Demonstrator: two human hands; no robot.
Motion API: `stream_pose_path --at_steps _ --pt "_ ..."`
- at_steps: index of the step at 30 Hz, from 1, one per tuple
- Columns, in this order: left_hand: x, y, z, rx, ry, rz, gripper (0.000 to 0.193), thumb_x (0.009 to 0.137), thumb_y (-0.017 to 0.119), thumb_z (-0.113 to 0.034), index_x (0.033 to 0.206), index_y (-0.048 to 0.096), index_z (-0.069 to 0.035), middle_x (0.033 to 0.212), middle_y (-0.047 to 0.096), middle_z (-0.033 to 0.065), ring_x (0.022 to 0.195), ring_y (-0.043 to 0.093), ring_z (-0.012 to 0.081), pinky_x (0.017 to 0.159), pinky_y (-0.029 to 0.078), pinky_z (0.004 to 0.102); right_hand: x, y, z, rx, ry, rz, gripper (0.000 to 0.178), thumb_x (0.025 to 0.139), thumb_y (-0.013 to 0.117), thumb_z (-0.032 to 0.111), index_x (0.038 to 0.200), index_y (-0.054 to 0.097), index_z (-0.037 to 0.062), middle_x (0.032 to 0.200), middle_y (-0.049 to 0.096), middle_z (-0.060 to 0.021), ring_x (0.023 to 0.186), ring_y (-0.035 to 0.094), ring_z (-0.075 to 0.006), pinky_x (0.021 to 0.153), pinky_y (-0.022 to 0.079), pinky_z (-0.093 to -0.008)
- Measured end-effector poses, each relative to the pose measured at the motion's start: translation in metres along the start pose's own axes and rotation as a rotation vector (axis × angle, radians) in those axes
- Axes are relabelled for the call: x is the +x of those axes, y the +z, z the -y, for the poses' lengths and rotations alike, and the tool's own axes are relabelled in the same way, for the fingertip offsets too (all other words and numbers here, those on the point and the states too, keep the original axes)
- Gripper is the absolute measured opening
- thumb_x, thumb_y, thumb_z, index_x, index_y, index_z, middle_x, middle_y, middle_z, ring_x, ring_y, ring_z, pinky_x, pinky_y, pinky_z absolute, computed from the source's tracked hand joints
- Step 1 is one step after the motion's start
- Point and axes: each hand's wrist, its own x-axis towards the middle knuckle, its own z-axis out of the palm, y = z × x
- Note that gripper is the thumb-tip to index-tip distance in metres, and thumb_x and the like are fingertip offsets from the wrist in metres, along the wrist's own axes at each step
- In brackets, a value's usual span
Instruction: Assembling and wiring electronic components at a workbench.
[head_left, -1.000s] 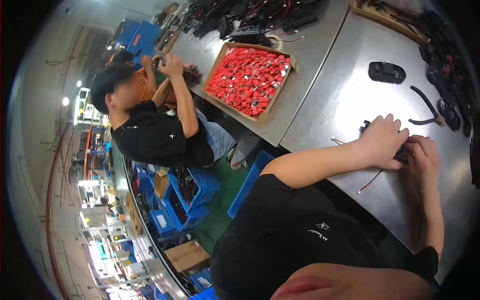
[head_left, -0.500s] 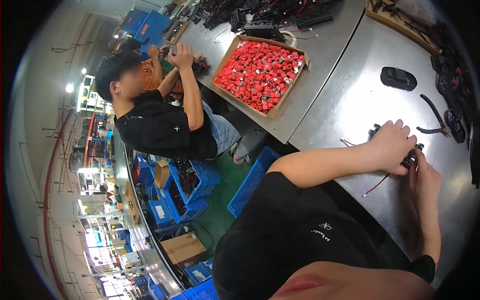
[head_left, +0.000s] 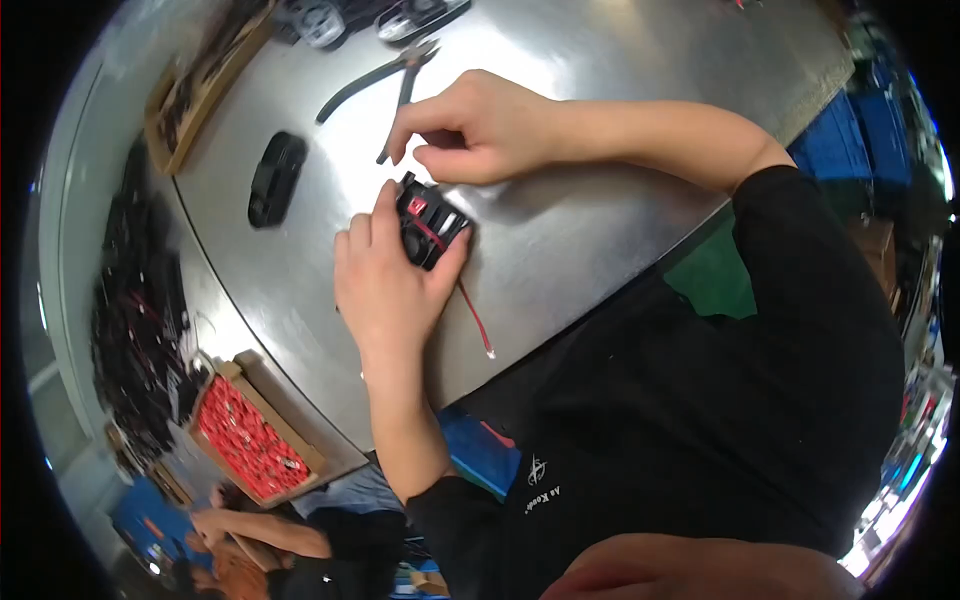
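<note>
My left hand [head_left: 375, 270] is closed around a black plastic housing [head_left: 428, 240], fingers along one side and thumb on the other. A red part [head_left: 416, 206] sits in the housing's top, and a red wire crosses it. From its lower edge a red-and-dark lead [head_left: 477, 322] with a small white plug trails onto the table. My right hand [head_left: 475, 135] hovers just above the housing, thumb and forefinger curved with a gap between their tips; nothing shows between them. Beside the right fingers lie dark-handled pliers [head_left: 358, 88], one handle partly behind the hand.
A black oval housing [head_left: 277, 180] lies to the left on the metal table [head_left: 560, 270]. More black parts [head_left: 410, 18] line the far edge. A cardboard tray of red parts [head_left: 250, 440] and a pile of black wired parts [head_left: 140, 330] are at left. A co-worker [head_left: 290, 540] sits at lower left.
My view has swung round, so the tray and co-worker now appear at lower left. Both hands were together at the black housing; my right hand has come away while the left keeps hold.
</note>
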Motion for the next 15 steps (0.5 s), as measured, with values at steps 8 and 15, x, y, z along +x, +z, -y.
stream_pose_path --at_steps 8,15 --pt "0.01 0.012 -0.007 0.048 -0.019 0.022 0.082 0.078 0.085 -0.052 0.143 0.062 -0.009 0.105 0.065 0.011 0.094 0.061 0.0335 0.08 0.054 0.0448 -0.018 0.008 -0.019 -0.038 -0.168 -0.022 0.012 0.09 0.071 0.013 0.101 0.076 0.0121 0.077 0.07 -0.0037 0.065 0.067 -0.0253 0.059 0.051 -0.0374" --pt "0.007 0.012 -0.006 0.031 -0.006 -0.007 0.08 0.075 0.085 -0.047 0.141 0.064 -0.007 0.105 0.066 0.0116 0.093 0.062 0.0332 0.081 0.055 0.0448 -0.02 0.01 -0.008 -0.231 -0.066 0.146 0.017 0.091 0.069 0.023 0.103 0.077 0.0149 0.075 0.073 -0.0075 0.067 0.069 -0.0332 0.061 0.054 -0.044"
